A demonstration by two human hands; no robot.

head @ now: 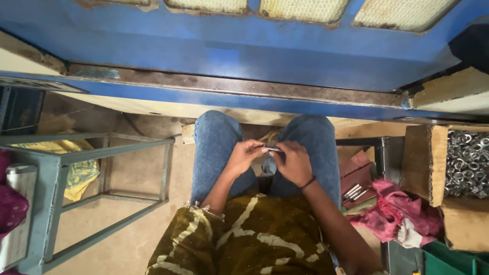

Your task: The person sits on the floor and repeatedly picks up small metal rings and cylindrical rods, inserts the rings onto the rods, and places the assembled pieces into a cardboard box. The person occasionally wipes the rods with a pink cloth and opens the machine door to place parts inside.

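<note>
Short dark slim metal rod (272,149) pinched level between fingers of left hand (243,157) and right hand (294,163) above blue-jeaned knees (216,140), grey steel-frame stool (76,188) left, brown cardboard box of shiny metal rings (467,164) right, spare silvery pins (355,192) on pink rags (389,209), rod's middle hidden by fingertips.

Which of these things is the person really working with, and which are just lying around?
In hand:
left hand
right hand
small metal rod held between them

Lying about:
carton of metal rings
loose metal rods
pink cloth
grey metal stool
yellow cloth
</note>
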